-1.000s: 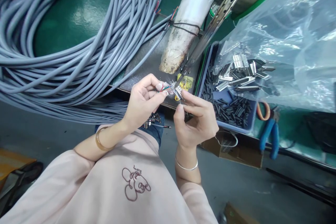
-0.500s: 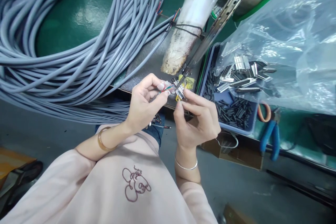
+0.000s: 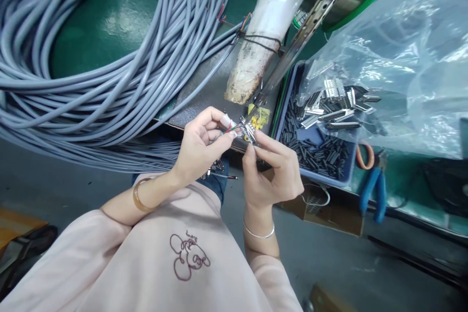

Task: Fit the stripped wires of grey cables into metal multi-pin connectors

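My left hand (image 3: 204,141) pinches thin coloured wires (image 3: 231,129), red and green among them, between thumb and fingertips. The wire ends meet a small metal multi-pin connector (image 3: 248,129). My right hand (image 3: 272,163) grips that connector by its near right side with thumb and index finger. Just above the connector is the tip of a soldering iron (image 3: 260,99), whose long metal shaft slants down from the upper right. Whether the tip touches the pins I cannot tell. Behind the connector lies a yellow patch (image 3: 260,114) on the bench edge.
Grey cables (image 3: 146,73) fill the left side of the green bench. A white wrapped cylinder (image 3: 256,44) leans beside the iron. To the right, a blue bin (image 3: 314,175) holds black tubes; loose connectors (image 3: 336,102) lie on a plastic bag (image 3: 402,68). Blue-handled pliers (image 3: 373,190) rest nearby.
Both hands keep their grips. The connector has shifted very slightly left and down, and my right hand has moved a little the same way.
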Motion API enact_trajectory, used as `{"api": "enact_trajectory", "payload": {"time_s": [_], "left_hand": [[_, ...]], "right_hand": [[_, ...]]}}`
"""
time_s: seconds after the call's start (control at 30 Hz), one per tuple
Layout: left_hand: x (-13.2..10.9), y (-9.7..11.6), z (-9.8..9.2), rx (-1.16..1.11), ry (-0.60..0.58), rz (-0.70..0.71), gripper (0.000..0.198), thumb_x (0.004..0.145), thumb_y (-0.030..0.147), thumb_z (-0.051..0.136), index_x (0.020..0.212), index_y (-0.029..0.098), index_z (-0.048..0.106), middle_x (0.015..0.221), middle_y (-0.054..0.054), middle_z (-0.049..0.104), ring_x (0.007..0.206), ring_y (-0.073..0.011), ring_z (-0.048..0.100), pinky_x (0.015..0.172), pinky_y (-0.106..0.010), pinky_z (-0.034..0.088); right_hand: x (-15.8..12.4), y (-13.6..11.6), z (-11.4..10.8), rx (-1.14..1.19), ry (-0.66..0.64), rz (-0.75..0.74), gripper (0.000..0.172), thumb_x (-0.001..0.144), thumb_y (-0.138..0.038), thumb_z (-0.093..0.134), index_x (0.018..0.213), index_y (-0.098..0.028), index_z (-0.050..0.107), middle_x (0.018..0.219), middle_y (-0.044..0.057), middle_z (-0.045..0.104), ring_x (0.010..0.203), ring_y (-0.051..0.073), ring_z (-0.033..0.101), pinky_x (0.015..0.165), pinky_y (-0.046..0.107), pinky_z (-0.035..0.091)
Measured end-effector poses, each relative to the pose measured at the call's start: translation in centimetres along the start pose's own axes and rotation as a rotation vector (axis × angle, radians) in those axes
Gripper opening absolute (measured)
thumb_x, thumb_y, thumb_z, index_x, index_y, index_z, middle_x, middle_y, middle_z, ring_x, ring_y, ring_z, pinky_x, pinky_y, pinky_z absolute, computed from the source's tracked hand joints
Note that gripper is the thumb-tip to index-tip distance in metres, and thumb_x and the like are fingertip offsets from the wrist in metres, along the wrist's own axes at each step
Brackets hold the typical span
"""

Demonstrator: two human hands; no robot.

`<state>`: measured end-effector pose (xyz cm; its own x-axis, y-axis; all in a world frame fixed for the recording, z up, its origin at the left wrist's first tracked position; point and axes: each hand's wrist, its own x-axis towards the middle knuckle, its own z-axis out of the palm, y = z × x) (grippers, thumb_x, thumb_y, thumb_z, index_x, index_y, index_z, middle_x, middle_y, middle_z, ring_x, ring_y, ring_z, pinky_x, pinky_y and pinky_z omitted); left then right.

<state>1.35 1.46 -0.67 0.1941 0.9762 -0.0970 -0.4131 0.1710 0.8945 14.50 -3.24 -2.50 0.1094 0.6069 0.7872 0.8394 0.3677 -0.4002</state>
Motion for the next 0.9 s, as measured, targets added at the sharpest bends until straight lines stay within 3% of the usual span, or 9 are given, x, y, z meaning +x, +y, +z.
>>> {"api": "enact_trajectory", "payload": {"time_s": [0.3,0.67,0.9], "left_hand": [[-0.6,0.1,-0.7,-0.039,-0.071,-0.077,0.023,0.076,0.024,0.078,0.079,0.018,0.056,0.058,0.007,0.056,0.041,-0.0021,0.046,0.04,-0.014,0.037],[-0.5,0.2,-0.9,-0.089,-0.088,-0.149,0.013,0.072,0.019,0.072,0.078,0.016,0.061,0.061,0.005,0.058,0.041,-0.0021,0.043,0.04,-0.016,0.032],[-0.4,0.7,-1.3,-0.134,-0.154,-0.254,0.015,0.074,0.021,0.069,0.071,0.016,0.055,0.062,0.003,0.06,0.038,-0.0032,0.045,0.037,-0.018,0.031]], "right_hand": [[-0.1,-0.9,-0.1,0.21,0.009,0.328,0.011,0.087,-0.016,0.073,0.083,-0.021,0.065,0.093,0.0,0.078,0.082,0.015,0.077,0.065,0.027,0.064],[-0.2,-1.1,-0.4,0.238,-0.01,0.35,0.01,0.087,-0.014,0.073,0.083,-0.02,0.066,0.093,0.0,0.078,0.083,0.014,0.077,0.069,0.027,0.065],[-0.4,-1.0,-0.6,0.244,-0.028,0.336,0.01,0.087,-0.015,0.073,0.083,-0.02,0.066,0.092,0.0,0.078,0.085,0.014,0.077,0.069,0.026,0.064]]}}
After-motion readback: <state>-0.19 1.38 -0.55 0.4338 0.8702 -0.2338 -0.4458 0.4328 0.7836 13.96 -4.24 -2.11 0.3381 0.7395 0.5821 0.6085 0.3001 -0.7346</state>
